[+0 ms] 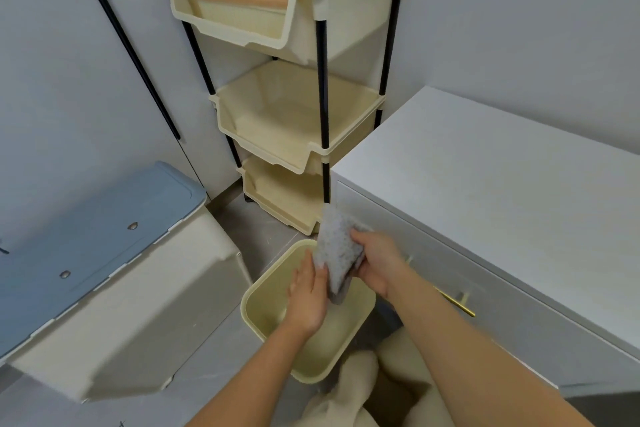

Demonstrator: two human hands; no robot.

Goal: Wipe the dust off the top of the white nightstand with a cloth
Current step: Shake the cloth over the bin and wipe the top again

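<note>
A grey speckled cloth [337,250] hangs folded between both hands, above a cream plastic bin [266,308] on the floor. My right hand [379,263] grips the cloth's right side with curled fingers. Flat against the cloth's lower left side lies my left hand [308,295], its fingers straight. The white nightstand [502,177] stands to the right, its top bare. Both hands are in front of its left corner, below the level of the top.
A cream rack of stacked trays [298,121] on black poles stands behind the bin; its top tray holds a wooden board and a brown roll. A storage box with a blue lid [86,246] sits at the left. A gold handle [457,303] runs across the nightstand's drawer front.
</note>
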